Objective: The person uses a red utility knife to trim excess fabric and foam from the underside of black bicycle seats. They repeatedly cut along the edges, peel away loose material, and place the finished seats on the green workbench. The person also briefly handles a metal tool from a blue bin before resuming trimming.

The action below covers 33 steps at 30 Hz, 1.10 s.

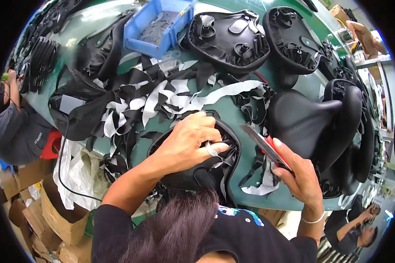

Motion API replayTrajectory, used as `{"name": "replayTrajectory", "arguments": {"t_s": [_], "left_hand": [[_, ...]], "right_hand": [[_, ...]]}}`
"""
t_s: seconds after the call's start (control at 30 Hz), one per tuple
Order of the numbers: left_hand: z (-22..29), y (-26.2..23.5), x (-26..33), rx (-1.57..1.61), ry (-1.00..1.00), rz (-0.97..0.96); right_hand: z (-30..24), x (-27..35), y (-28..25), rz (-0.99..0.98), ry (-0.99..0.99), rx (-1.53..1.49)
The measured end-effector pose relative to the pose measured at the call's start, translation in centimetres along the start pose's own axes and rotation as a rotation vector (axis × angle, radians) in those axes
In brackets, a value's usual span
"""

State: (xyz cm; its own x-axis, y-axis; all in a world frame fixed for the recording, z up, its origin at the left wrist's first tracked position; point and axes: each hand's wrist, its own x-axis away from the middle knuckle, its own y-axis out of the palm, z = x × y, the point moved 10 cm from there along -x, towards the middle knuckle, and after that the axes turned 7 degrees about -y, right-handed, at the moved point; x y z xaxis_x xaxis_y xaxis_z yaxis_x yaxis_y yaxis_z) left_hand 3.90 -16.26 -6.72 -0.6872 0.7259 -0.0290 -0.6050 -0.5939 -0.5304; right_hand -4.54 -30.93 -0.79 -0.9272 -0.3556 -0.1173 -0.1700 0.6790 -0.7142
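We have a black bicycle saddle [206, 168] upside down at the near edge of the green bench [294, 197] — our left hand [186, 140] clamps down on it, fingers gripping a strip of its cover material. Our right hand [300, 175] grips a red-handled cutter [265, 147] just beside it. Black and white offcuts [171, 98] litter the bench behind — more saddles [309, 120] and a blue bin [156, 26] lie beyond.

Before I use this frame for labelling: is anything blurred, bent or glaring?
Head view: fisheye bends the green table edge toward a black rim; dark hair near the lens looks soft; the left hand on the saddle and the right hand are sharp; no strong glare.
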Motion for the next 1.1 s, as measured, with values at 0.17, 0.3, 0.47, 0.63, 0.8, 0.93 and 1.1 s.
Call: {"name": "replayTrajectory", "arguments": {"t_s": [0.17,0.3,0.47,0.63,0.8,0.93,1.1], "left_hand": [[-0.1,0.1,-0.3,0.015,0.000,-0.009],[-0.6,-0.3,-0.2,0.140,-0.072,0.014],[-2.5,-1.4,0.2,0.412,-0.296,0.083],[-3.8,-1.1,0.1,0.894,-0.368,0.165],[-1.0,-1.4,0.9,0.253,-0.083,0.139],[-0.9,-1.5,0.5,0.243,-0.105,0.138],[-3.8,-1.0,1.0,0.936,-0.291,0.182]], "right_hand": [[-0.2,-1.9,2.0,-0.277,0.041,0.240],[-1.7,-2.1,3.0,-0.316,0.069,0.435],[-3.1,0.9,3.9,-0.218,0.235,0.443],[-3.7,2.7,4.6,-0.131,0.319,0.413],[-3.7,2.1,3.1,0.107,0.196,0.303],[-3.3,-0.4,1.9,0.089,0.121,0.389],[-3.5,-0.6,3.8,-0.078,0.059,0.554]]}}
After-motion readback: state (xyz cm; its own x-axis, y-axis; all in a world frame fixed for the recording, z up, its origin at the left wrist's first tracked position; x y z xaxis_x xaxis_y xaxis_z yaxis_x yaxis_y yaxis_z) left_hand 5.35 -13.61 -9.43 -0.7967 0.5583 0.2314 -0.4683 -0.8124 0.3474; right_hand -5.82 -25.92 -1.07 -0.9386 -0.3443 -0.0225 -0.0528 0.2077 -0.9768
